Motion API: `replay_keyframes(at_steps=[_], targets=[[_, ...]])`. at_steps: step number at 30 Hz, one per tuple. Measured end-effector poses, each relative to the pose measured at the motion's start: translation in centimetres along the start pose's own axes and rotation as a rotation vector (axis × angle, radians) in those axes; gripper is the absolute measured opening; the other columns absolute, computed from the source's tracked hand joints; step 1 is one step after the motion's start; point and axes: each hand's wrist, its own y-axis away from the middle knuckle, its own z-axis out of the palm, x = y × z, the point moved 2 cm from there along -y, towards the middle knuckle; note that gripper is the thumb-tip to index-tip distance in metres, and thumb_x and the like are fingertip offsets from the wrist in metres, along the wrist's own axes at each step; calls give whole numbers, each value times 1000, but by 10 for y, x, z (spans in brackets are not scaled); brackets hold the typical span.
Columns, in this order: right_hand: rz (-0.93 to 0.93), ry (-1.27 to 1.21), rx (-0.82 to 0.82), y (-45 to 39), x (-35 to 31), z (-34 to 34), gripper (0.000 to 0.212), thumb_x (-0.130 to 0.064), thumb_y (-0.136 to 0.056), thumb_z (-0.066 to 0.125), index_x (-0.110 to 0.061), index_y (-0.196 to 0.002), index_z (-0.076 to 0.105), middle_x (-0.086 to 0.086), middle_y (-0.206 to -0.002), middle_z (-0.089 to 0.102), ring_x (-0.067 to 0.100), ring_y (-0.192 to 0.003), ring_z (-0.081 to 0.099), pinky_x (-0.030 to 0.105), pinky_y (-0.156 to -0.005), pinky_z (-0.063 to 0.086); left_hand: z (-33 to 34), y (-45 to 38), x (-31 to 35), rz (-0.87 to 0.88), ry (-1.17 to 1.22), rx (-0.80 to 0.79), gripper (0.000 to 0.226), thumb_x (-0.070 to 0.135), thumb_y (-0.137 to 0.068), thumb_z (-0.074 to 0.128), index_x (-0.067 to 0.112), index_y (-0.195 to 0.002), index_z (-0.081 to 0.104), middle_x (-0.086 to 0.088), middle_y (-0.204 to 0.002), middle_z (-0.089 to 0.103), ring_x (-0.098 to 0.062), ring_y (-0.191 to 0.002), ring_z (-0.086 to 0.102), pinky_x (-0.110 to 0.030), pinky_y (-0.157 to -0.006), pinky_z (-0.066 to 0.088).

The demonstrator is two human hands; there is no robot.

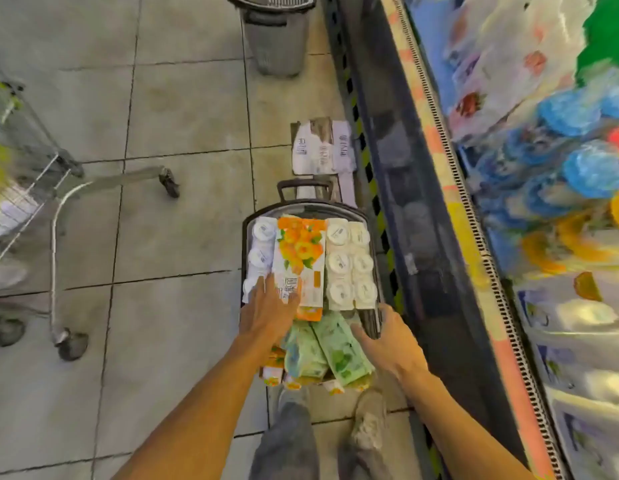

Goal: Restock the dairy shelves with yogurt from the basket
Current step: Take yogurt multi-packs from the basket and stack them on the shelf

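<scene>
- Left hand (266,311): reaching down into the basket, fingers straight and spread, laid on the near end of the orange-printed yogurt pack (300,258). Nothing gripped; contact looks flat, not a pinch.
- Right hand (384,336): lowered at the basket's near right edge, fingers loosely extended toward the green-printed yogurt packs (330,351). Holding nothing; whether it touches the rim or a pack cannot be told.
- Basket (365,216): dark, wheeled type with pull handle at the far end, standing on the tiled floor just beside the chiller base. Full of stock.
- Contents, far half: orange-printed pack lying lengthwise in the middle; white yogurt cups (349,263) in two rows on its right; more white cups (261,245) in a single row on its left.
- Contents, near half: green-printed packs side by side, with further orange-marked packs partly hidden beneath the left forearm.
- Dairy shelves (561,168): open chiller along the right, blurred; blue-lidded, yellow and white goods visible, exact gaps not legible.
- Surroundings: flattened carton (322,147) on the floor beyond the basket; second grey basket (277,32) further off; wire shopping trolley (27,188) at left.
- Step in hand (judged): selecting a pack, pickup not yet made.
- Next move calls for: curling the left fingers around the orange-printed pack's end, lifting it clear of the neighbouring cups, then carrying it rightward to a matching shelf row.
</scene>
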Motion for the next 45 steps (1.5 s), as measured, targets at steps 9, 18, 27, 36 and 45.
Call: replay_keyframes(at_steps=[9, 18, 27, 36, 45], targets=[[59, -394, 30, -153, 18, 45, 103, -55, -84, 70, -12, -157, 11, 7, -161, 28, 28, -147, 31, 42, -117, 33, 63, -107, -23, -216, 246, -40, 122, 78, -57, 72, 19, -151, 22, -12, -147, 40, -31, -141, 27, -45, -106, 37], [160, -159, 174, -184, 14, 67, 106, -75, -72, 69, -7, -145, 34, 13, -143, 45, 33, -134, 43, 51, -109, 40, 69, -121, -34, -252, 325, 7, 103, 91, -25, 72, 36, -111, 59, 8, -109, 69, -25, -121, 55, -40, -96, 47], [3, -24, 274, -179, -14, 81, 77, -61, -80, 70, -11, -131, 41, 12, -132, 43, 34, -117, 49, 49, -93, 48, 65, -100, -19, -209, 616, 70, 68, 38, -64, 92, 22, -106, 42, 1, -107, 67, -20, -93, 67, -40, -74, 58], [117, 137, 287, -179, -31, 89, 90, -66, -70, 76, -8, -127, 36, 11, -127, 44, 34, -115, 52, 47, -93, 45, 40, -85, -37, -319, 929, -24, 65, 15, -71, 88, 17, -122, 47, -6, -107, 70, -18, -79, 72, -25, -47, 54], [208, -80, 216, -181, -49, 89, 88, -45, -68, 84, -1, -128, 36, 17, -131, 40, 35, -121, 43, 44, -98, 42, 10, -80, -55, -301, 1109, -60, 40, 19, -75, 80, 11, -112, 68, -13, -91, 77, -27, -73, 75, -36, -55, 60]])
